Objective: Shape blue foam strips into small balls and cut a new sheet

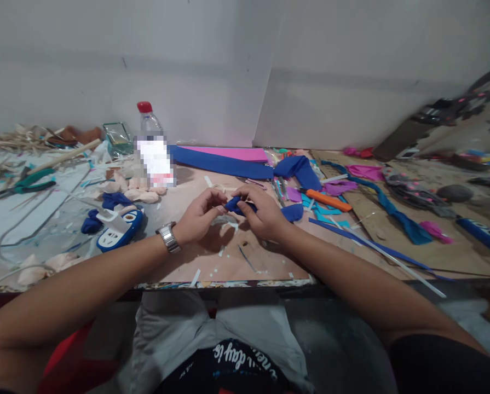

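Observation:
Over the middle of the table, my two hands meet at a bunched, folded blue strip of thin, soft-looking material. My right hand is closed around it, with thumb and fingers pressing it. The left hand, wearing a metal watch at the wrist, pinches its near end between thumb and fingertips. A wider blue piece shows just right of my right hand; whether it joins the held strip is hidden. Below the hands lie small white scraps and a thin dark sliver.
Left of my hands are a blue-and-white power strip, green-handled pliers, a lit phone and a red-capped bottle. Long blue and pink strips lie at the back. An orange utility knife rests right among scraps.

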A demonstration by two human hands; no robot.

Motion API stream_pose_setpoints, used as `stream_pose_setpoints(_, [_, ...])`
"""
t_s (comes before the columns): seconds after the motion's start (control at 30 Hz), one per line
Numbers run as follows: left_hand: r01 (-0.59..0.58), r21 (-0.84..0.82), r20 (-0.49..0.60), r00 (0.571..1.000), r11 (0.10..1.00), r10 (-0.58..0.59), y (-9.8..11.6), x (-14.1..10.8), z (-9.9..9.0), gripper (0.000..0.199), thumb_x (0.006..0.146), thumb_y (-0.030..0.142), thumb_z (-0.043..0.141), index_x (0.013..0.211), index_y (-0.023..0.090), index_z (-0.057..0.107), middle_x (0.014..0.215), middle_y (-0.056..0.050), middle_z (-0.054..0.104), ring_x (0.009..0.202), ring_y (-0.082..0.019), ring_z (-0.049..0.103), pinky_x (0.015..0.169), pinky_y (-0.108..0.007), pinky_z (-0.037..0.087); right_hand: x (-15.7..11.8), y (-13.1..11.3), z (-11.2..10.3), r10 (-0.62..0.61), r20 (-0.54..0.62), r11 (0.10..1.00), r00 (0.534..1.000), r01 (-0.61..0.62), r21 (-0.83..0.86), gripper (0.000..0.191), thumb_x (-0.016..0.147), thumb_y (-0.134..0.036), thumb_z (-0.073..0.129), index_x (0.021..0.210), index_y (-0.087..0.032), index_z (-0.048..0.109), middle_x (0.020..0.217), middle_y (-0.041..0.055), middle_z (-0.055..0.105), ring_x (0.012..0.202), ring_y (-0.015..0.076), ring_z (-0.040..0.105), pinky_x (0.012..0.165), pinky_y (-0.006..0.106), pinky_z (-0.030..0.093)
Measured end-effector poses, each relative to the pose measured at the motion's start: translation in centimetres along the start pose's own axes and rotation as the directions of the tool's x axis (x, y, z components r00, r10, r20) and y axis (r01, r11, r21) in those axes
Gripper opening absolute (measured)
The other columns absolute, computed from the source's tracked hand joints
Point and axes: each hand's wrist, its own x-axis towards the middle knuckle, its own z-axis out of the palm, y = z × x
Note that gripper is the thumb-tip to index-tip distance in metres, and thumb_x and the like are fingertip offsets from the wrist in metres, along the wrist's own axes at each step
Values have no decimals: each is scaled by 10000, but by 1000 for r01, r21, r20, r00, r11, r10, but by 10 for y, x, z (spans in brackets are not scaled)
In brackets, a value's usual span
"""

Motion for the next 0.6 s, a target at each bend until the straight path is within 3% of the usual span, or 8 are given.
stream_pose_setpoints(0.3, [24,52,22,999,998,-25,5,-1,0,290,871,421,743,908,177,592,896,-22,605,811,-144,591,783,-279,506,-1,0,0,-4,14,1000,1000,4,24,213,1055,-364,487,1118,-201,608,1046,94,661,959,234,612,876,391,489])
stream_pose_setpoints(0.6, [8,75,125,992,997,-17,5,-4,-1,200,884,317,687,867,188,535,871,0,564,811,-145,548,805,-289,466,-2,-4,2,6,75,993,997,-15,121,225,1062,-381,481,1108,-202,609,1011,77,649,932,217,601,857,371,480])
